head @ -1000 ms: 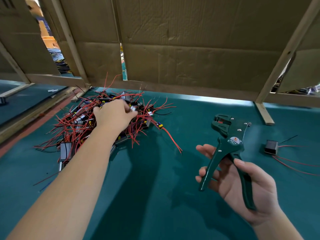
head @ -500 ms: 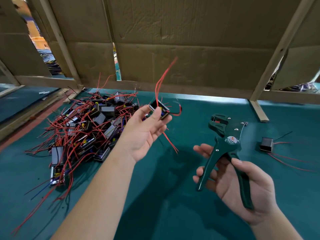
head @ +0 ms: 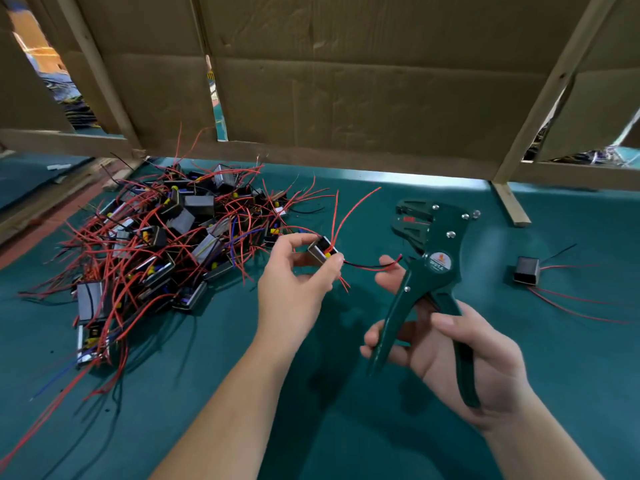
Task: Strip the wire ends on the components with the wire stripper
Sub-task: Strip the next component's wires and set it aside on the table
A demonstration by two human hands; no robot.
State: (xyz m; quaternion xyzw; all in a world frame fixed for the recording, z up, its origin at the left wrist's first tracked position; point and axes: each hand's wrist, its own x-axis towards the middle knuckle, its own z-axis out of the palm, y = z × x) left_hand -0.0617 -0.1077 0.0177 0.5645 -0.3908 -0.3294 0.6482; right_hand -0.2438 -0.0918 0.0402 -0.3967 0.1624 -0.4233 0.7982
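Left hand (head: 298,292), fingers pinching a component (head: 318,251), right hand (head: 464,358), fingers wrapped round the wire stripper (head: 437,263), wire (head: 372,267) perhaps touching it

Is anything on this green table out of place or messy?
One black component lies alone at the right, far from the tangled pile of components and wires at the left. That pile is a jumble, but nothing looks spilled or broken.

- A tangled pile of wired components (head: 156,244) blocks the left of the bench (head: 571,358).
- A cardboard wall (head: 346,98) closes the far edge.
- Open bench lies between the pile and a lone component (head: 526,270).
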